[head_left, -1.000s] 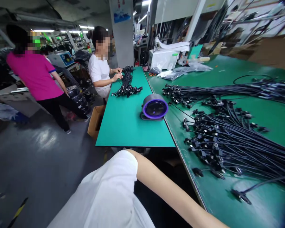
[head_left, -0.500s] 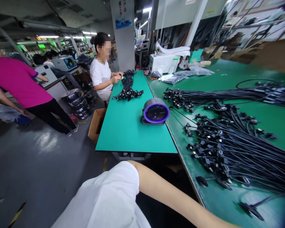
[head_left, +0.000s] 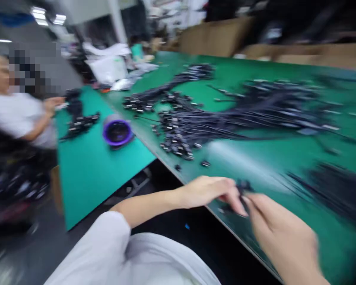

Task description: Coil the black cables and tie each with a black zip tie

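View has swung right and down since a second ago: both hands are in frame now, where before only the left arm showed. Left hand (head_left: pixel 209 192) has its grip pinched shut on a black cable plug (head_left: pixel 242 186), low over the dark green surface (head_left: pixel 284 150) near its front edge. Right hand (head_left: pixel 280 233) comes in fingertip to fingertip against it, but its grip is too smeared to call (heavy motion blur). So the work is now on one plug, apart from the main cable pile (head_left: pixel 225 114) further back. Lighter green surface (head_left: pixel 86 170) on the left carries a purple-ringed device (head_left: pixel 117 132) and a smaller cable bundle (head_left: pixel 77 116), with a co-worker's hand (head_left: pixel 52 103) just beside it. Cardboard boxes (head_left: pixel 219 37) line the back.
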Demonstrator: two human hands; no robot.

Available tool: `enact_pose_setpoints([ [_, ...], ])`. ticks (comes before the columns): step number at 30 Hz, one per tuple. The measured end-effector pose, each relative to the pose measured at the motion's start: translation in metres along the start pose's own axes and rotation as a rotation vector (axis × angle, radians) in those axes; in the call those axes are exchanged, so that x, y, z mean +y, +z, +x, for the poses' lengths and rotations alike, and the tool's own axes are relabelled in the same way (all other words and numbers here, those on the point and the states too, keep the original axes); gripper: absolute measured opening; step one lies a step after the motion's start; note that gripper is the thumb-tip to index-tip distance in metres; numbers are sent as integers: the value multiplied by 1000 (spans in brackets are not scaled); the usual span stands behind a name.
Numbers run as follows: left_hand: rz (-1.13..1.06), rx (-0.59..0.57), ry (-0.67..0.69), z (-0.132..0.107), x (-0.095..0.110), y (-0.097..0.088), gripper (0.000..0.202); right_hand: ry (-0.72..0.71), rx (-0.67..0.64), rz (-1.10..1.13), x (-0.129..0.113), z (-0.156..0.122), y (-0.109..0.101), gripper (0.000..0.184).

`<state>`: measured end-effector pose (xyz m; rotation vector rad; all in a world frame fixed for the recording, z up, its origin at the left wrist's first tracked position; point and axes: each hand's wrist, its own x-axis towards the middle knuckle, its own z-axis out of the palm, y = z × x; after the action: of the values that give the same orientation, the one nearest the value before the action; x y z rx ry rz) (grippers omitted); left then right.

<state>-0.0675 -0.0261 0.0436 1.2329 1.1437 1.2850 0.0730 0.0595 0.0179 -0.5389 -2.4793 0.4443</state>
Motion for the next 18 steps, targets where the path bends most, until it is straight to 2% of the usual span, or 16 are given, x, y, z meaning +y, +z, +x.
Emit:
enact_pose_setpoints([
  [1,44,38,18,-4,-3,1,49,92,28,-80,2,-11,-7,25],
  [3,150,61,-29,-6,-19,1,52,193,45,-185,5,-24,-15,29],
  [6,257,34,-117,0,-50,6,50,263,5,-96,5,-28,-17,32],
  [8,295,77,-106,4,-58,11,39,329,-13,126,3,-29,-17,32],
  [10,311,132,-32,8,-55,13,35,418,-44,417,3,-30,-18,31],
  [12,288,106,13,13,-48,14,36,502,-82,672,7,-33,-18,33],
  [15,92,7,-116,20,-44,20,34,617,-65,885,16,-39,-15,37],
  [18,-134,48,-241,21,-51,37,36,782,-91,1221,23,-50,-11,40],
])
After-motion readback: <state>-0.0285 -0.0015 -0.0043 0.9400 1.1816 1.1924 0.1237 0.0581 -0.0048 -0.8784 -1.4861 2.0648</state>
